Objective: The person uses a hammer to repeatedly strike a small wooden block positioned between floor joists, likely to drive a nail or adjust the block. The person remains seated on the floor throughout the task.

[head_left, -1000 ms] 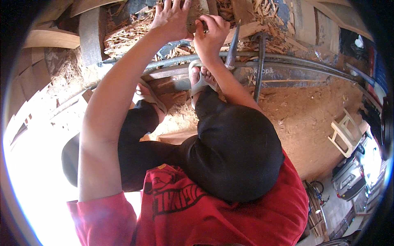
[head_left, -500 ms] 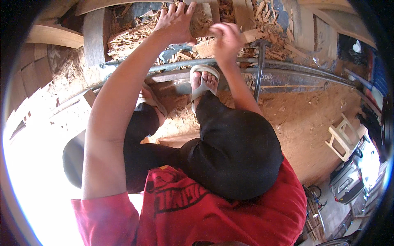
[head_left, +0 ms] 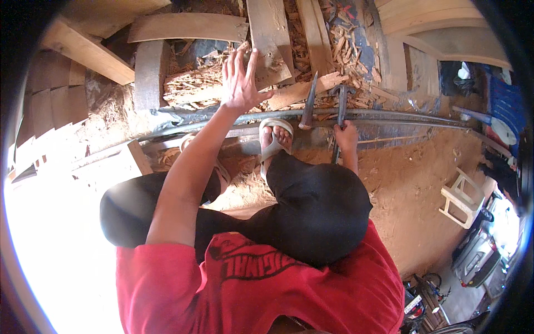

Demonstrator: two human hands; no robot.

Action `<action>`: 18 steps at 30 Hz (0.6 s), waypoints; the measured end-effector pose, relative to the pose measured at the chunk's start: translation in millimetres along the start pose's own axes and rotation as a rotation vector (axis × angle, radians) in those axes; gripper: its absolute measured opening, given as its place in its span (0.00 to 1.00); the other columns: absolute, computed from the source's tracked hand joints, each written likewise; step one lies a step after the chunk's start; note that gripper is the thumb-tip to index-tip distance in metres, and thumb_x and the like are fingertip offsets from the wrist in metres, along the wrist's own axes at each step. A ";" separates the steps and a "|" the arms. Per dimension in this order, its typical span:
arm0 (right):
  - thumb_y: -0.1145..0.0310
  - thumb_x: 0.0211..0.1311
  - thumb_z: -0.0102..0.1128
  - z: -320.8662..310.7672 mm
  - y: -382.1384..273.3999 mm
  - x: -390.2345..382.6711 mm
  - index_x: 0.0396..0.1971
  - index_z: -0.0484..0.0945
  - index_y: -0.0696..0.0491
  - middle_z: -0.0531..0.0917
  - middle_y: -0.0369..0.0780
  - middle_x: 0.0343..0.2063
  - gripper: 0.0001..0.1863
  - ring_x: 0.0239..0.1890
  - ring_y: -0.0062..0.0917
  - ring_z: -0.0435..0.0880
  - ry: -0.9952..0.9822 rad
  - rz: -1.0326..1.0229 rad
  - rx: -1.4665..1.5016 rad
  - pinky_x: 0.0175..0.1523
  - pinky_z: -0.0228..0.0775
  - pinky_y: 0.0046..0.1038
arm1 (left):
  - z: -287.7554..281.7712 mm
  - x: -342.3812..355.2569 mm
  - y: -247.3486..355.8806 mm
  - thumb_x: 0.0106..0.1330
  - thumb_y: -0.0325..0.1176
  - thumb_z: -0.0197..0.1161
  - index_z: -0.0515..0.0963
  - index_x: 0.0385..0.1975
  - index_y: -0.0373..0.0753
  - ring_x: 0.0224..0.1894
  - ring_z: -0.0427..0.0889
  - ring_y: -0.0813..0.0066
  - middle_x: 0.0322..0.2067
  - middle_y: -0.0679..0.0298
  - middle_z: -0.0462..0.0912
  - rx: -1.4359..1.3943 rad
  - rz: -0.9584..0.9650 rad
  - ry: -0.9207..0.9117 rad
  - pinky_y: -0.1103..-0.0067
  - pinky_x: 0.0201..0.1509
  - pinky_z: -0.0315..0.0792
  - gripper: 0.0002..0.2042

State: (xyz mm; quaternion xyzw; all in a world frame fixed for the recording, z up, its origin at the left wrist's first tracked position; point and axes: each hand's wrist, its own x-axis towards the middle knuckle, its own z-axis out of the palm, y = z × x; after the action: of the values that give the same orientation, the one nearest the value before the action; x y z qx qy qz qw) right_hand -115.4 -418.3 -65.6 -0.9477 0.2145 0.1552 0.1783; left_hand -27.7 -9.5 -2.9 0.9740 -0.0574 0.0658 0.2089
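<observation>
My left hand [head_left: 240,89] is spread with fingers stretched out at the near edge of a short wooden plank [head_left: 273,62]; its fingertips are beside the wood, and I cannot tell how firmly they touch it. My right hand [head_left: 347,138] is wrapped round the handle of a hammer [head_left: 341,106], held upright with its dark head at the top. Left of the hammer, a pointed metal spike [head_left: 310,103] stands tip up by the pipes. A split light wood strip [head_left: 297,93] lies behind it.
Splintered wood chips [head_left: 194,89] cover the dark ground beyond the metal pipes [head_left: 384,117]. Planks [head_left: 186,28] and curved boards [head_left: 439,22] lie around. My sandalled foot [head_left: 275,136] is just in front of the pipes. A cream plastic stool [head_left: 463,197] stands at right on the brown floor.
My right hand has come down from the wood pieces and taken hold of the hammer. The spike now stands by the pipes. My left hand has shifted slightly nearer; the view has moved too.
</observation>
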 end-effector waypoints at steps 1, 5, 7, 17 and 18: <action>0.52 0.69 0.70 4.1 3.0 6.7 0.59 0.82 0.60 0.89 0.60 0.47 0.30 0.54 0.57 0.89 -0.053 -0.031 -0.052 0.62 0.79 0.52 | -1.8 -2.4 -0.2 0.48 0.58 0.86 0.51 0.85 0.42 0.84 0.52 0.40 0.79 0.44 0.57 -0.019 0.011 0.008 0.46 0.86 0.49 0.66; 0.57 0.70 0.70 2.1 -3.0 13.1 0.57 0.81 0.62 0.89 0.60 0.43 0.26 0.47 0.57 0.91 -0.023 -0.018 0.059 0.54 0.82 0.51 | -14.3 9.2 -5.4 0.47 0.61 0.85 0.50 0.85 0.37 0.85 0.50 0.41 0.80 0.44 0.57 -0.003 -0.052 -0.070 0.47 0.87 0.48 0.68; 0.60 0.74 0.68 -12.7 -18.7 -0.8 0.55 0.80 0.61 0.88 0.52 0.39 0.21 0.36 0.46 0.88 0.027 -0.089 0.265 0.42 0.79 0.45 | -20.2 14.8 -9.1 0.46 0.61 0.85 0.50 0.84 0.35 0.85 0.51 0.41 0.80 0.44 0.57 -0.013 -0.085 -0.131 0.47 0.87 0.47 0.69; 0.62 0.77 0.68 -115.8 -184.5 -29.4 0.78 0.71 0.52 0.90 0.54 0.38 0.34 0.36 0.49 0.92 0.040 -0.794 0.084 0.42 0.83 0.44 | -16.1 16.9 -16.4 0.46 0.64 0.83 0.56 0.81 0.29 0.77 0.65 0.46 0.73 0.46 0.69 -0.037 -0.091 -0.199 0.58 0.80 0.64 0.67; 0.62 0.76 0.68 -117.4 -199.4 -28.7 0.78 0.71 0.51 0.90 0.54 0.37 0.34 0.36 0.49 0.92 -0.035 -0.680 0.007 0.43 0.83 0.45 | -15.6 16.9 -16.1 0.46 0.64 0.83 0.56 0.82 0.30 0.76 0.66 0.46 0.72 0.46 0.70 -0.031 -0.106 -0.219 0.59 0.80 0.65 0.67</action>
State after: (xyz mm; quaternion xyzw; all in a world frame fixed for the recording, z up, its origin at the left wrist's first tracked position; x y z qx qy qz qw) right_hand -22.4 -287.4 103.4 -0.9616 -0.1162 0.1026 0.2265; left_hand -10.5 10.1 7.4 0.9737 -0.0291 -0.0529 0.2196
